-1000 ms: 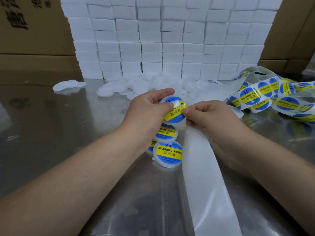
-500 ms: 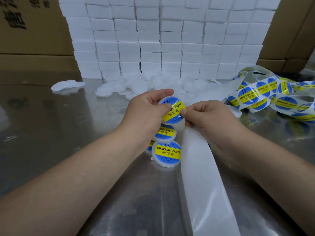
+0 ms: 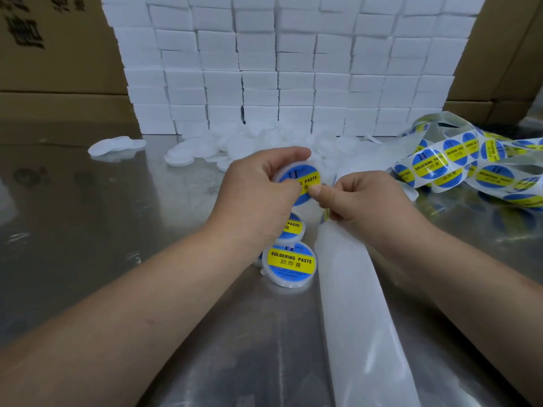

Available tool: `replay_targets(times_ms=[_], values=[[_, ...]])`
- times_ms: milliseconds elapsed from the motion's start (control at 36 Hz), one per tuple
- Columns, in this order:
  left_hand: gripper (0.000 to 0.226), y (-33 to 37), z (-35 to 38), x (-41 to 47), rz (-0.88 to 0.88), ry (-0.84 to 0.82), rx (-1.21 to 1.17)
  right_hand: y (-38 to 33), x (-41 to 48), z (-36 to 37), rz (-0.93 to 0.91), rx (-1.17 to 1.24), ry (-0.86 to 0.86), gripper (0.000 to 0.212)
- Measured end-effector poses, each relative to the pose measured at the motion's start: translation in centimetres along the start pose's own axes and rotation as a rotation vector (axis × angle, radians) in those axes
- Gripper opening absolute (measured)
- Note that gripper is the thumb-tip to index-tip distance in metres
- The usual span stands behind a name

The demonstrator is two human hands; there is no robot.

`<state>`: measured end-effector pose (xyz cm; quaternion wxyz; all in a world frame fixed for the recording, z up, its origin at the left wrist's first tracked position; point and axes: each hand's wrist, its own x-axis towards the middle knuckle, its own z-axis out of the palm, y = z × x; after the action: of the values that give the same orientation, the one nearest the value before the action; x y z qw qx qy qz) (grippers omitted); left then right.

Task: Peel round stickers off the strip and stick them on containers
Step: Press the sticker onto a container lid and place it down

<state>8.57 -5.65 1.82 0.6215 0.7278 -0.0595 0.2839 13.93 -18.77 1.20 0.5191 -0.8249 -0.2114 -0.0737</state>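
Observation:
My left hand grips a small round white container above the table. A blue and yellow "SOLDERING PASTE" sticker lies on its top. My right hand presses its thumb on the sticker's right edge while its curled fingers hold the white backing strip, which runs toward me. The strip's sticker-covered part lies bunched at the right. Labelled containers lie on the table under my left hand.
Several plain white containers lie heaped at the foot of a wall of stacked white boxes. A few more lie to the left. Cardboard boxes stand behind. The table is shiny metal.
The sticker now lies flatter and straighter on the held container. My left thumb has slid across it; my right thumb presses its right edge.

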Motion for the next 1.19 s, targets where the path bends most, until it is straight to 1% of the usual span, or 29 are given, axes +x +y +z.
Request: replay_targets(times_ms=[56,111,222,278,333,389,472,639,694,806,889,944,1000,1056,1111,1194], values=[[0.046,0.1,-0.1,0.1,0.010,0.013,-0.020,0.0,0.0,-0.1,-0.013,-0.004,0.035,0.047],[0.047,0.1,-0.2,0.2,0.006,0.018,-0.036,0.0,0.0,-0.1,-0.025,0.001,0.042,0.047],[0.046,0.0,-0.1,0.2,-0.007,0.007,-0.035,-0.4,-0.3,-0.1,-0.014,0.080,-0.016,0.029],[0.045,0.0,-0.2,0.3,-0.015,0.000,-0.016,-0.5,-0.4,-0.3,-0.009,0.132,-0.036,0.026],[0.042,-0.1,-0.2,0.3,-0.023,-0.012,0.012,-0.5,-0.5,-0.3,-0.038,0.129,-0.045,0.035],[0.040,-0.2,-0.1,0.3,-0.031,-0.034,0.044,-0.6,-0.6,-0.2,-0.091,0.059,-0.066,0.044],[0.039,-0.3,0.1,0.1,-0.037,-0.063,0.070,-0.5,-0.6,0.0,-0.135,-0.004,-0.088,0.038],[0.031,-0.8,0.1,0.1,-0.057,-0.146,0.144,-0.1,-0.3,-0.1,-0.153,-0.048,-0.076,0.038],[0.026,-0.7,0.1,0.2,-0.050,-0.147,0.154,-0.1,-0.3,0.0,-0.160,-0.069,-0.077,0.038],[0.026,-0.4,0.1,0.1,-0.049,-0.108,0.175,0.0,-0.3,0.1,-0.174,-0.108,-0.070,0.038],[0.022,0.0,0.2,0.0,-0.051,-0.097,0.175,0.0,-0.3,0.2,-0.157,-0.065,-0.068,0.043],[0.019,0.2,0.3,-0.1,-0.040,-0.104,0.189,-0.1,-0.4,0.2,-0.129,0.019,-0.056,0.054],[0.022,0.3,0.5,-0.3,-0.016,-0.119,0.207,-0.1,-0.3,0.2,-0.111,0.057,-0.050,0.063],[0.028,0.4,0.5,-0.4,0.017,-0.128,0.227,-0.1,-0.3,0.1,-0.119,0.007,-0.041,0.059],[0.029,0.4,0.4,-0.5,0.034,-0.127,0.242,-0.2,-0.4,0.2,-0.146,-0.061,-0.037,0.055],[0.026,0.2,0.3,-0.4,0.037,-0.100,0.251,-0.3,-0.4,0.4,-0.160,-0.074,-0.042,0.058]])
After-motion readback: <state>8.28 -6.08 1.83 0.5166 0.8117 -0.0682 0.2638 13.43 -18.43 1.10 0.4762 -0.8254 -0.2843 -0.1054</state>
